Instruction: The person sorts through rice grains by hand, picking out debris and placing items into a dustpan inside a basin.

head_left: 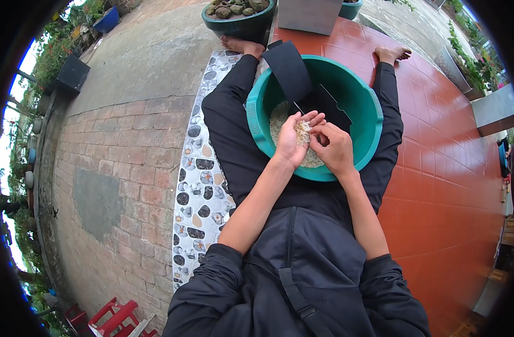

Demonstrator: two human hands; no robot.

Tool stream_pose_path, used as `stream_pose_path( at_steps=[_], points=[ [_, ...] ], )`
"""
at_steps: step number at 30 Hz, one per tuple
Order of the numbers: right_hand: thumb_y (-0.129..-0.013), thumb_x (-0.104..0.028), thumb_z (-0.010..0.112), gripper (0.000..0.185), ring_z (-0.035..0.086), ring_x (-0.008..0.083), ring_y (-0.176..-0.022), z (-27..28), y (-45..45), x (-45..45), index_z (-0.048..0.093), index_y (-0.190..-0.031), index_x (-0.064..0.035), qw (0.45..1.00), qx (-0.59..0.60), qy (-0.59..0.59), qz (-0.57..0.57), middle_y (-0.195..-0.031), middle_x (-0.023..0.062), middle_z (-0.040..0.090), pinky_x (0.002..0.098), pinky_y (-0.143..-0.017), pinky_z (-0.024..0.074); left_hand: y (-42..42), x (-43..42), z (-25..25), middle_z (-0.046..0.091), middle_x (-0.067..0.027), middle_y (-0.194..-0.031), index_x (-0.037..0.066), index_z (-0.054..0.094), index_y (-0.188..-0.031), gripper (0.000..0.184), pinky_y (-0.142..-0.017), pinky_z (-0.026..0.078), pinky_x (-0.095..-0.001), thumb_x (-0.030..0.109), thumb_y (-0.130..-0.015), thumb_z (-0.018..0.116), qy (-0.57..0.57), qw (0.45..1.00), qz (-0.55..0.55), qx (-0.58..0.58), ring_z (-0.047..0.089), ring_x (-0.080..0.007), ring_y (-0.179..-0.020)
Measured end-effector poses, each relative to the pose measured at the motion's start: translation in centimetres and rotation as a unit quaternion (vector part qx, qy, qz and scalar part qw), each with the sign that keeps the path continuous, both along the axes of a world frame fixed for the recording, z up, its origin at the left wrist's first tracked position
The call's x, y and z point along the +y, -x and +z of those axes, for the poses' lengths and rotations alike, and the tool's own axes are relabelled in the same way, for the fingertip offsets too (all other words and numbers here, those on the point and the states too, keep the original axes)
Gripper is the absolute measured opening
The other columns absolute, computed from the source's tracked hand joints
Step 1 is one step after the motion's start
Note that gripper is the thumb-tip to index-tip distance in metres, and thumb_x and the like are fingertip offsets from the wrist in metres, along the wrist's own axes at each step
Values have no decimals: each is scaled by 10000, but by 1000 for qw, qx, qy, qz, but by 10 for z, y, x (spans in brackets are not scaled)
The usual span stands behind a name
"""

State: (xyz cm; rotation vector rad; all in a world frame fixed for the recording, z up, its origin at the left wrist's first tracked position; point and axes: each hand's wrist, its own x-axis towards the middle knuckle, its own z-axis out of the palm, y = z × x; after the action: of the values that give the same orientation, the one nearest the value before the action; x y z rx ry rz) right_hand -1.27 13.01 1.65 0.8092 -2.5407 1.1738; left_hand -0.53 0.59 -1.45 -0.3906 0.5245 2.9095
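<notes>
My left hand point(292, 141) is turned palm up over the basin, its fingers slightly curled under a small heap of pale rice grains point(303, 132). Thumb and fingertips of my right hand point(333, 149) are pinched together at the edge of that heap; whatever is between them is too small to make out. Below both hands, the teal plastic basin point(371, 106) stands between my legs. More rice point(279, 116) lies on its bottom, partly hidden by my hands. A curved black sheet point(289, 70) leans over the basin's far rim, with another dark piece point(326, 106) inside.
Red tiles point(431, 185) cover the floor on the right, beside a pebble-patterned strip point(198, 208) and brick paving point(116, 146) on the left. Beyond the basin stand a planter with stones point(237, 22) and a grey block point(305, 16). Red plastic chairs point(119, 317) are at lower left.
</notes>
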Motion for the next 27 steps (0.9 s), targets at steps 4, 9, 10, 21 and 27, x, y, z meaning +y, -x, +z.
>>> stream_pose_path(
  at_steps=[4,9,10,21,27],
  points=[
    [-699,-85,663,138,534,180,-543,1,-2,0,676,-836,-68,1000,13,-15,-10,-648,39,543,307,-525,450,-1,0,0,593,-185,-1168,-44,511,-1181,430,-980,429,-391,276,-969,316,5,1000,3,4,557,-289,-1095],
    [-698,-88,666,162,541,184,-549,-3,-1,0,686,-858,-82,999,38,-23,-8,-653,37,547,312,-532,459,0,1,1,588,-189,-1169,-52,509,-1179,434,-1001,415,-395,275,-969,315,-3,1000,4,0,544,-297,-1114],
    [-697,-88,666,155,541,185,-548,-2,-2,0,685,-850,-78,999,33,-23,-8,-653,36,548,311,-531,459,-1,1,2,587,-190,-1169,-54,508,-1179,435,-1005,411,-396,275,-969,315,-3,1000,3,0,541,-299,-1119],
    [-685,-81,675,120,534,174,-538,2,-2,0,662,-800,-52,1000,4,2,16,-649,45,541,297,-517,443,-1,1,3,584,-189,-1177,-50,506,-1184,432,-999,414,-394,275,-968,320,-5,1000,4,-4,540,-295,-1120],
    [-683,-80,674,114,515,176,-522,2,-2,1,660,-792,-47,1000,-6,5,16,-641,47,532,299,-506,428,-1,1,2,583,-187,-1179,-46,501,-1190,435,-1000,413,-394,280,-968,316,-4,1000,2,-1,540,-294,-1120]
  ],
)
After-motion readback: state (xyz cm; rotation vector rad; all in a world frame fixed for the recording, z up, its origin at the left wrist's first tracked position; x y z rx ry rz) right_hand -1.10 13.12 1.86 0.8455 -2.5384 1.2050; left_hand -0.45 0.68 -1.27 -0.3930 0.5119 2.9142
